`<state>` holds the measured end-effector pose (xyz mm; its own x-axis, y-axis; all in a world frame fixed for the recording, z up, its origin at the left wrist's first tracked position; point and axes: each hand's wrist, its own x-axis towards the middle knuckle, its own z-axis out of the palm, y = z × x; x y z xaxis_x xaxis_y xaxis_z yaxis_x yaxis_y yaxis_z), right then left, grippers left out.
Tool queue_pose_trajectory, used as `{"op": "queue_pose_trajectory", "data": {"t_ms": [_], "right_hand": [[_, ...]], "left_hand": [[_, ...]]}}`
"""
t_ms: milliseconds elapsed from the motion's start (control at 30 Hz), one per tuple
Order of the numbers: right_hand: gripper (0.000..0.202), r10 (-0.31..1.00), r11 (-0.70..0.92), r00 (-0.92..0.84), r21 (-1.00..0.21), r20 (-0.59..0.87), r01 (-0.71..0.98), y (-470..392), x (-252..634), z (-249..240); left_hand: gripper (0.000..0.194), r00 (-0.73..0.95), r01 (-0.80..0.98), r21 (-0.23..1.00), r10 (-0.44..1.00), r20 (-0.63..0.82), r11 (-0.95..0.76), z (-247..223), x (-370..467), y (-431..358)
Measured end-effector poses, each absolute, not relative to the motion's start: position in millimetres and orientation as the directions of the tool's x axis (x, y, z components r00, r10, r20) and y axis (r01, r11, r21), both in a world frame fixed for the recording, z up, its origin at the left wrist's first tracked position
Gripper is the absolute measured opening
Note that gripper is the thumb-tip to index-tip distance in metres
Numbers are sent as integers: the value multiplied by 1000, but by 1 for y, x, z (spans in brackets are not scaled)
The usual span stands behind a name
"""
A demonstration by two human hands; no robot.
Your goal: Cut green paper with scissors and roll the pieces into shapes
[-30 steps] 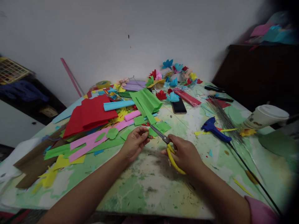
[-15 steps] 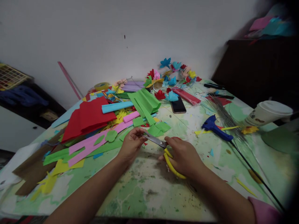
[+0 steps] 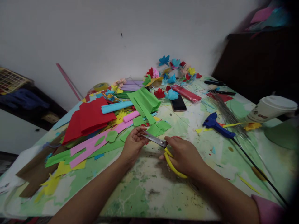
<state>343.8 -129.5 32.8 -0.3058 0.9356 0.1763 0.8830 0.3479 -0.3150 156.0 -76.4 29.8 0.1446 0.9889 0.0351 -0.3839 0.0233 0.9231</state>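
Pale wall behind, paint-stained tabletop below. Holds yellow-handled scissors in the right hand, with fingers curled closed around the grips. Pinches the left hand shut at the blade tips; too small to tell of any scrap between the fingers. Leftward, red paper and pink strips; rightward, a blue glue gun near thin wires; beyond, a phone.

The person wears a sleeve of dull pink colour on the right arm. The cloth looks plain, and it leaves the forearm bare. The left hand and the right hand are both without glove
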Motion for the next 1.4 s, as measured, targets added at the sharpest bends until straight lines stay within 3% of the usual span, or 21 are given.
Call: {"op": "queue_pose_trajectory", "data": {"t_ms": [700,1233,1400], "right_hand": [[39,931,363,-317,-363,182,859,-131,344,34],[39,932,361,-314,-410,179,837,-132,343,34],[45,955,285,-224,-391,196,875,-129,345,31]], "left_hand": [[51,146,-249,965,983,115,-76,28,145,-68],[65,223,-299,949,960,169,-97,26,135,-58],[61,206,-279,952,961,184,-122,31,131,-56]]}}
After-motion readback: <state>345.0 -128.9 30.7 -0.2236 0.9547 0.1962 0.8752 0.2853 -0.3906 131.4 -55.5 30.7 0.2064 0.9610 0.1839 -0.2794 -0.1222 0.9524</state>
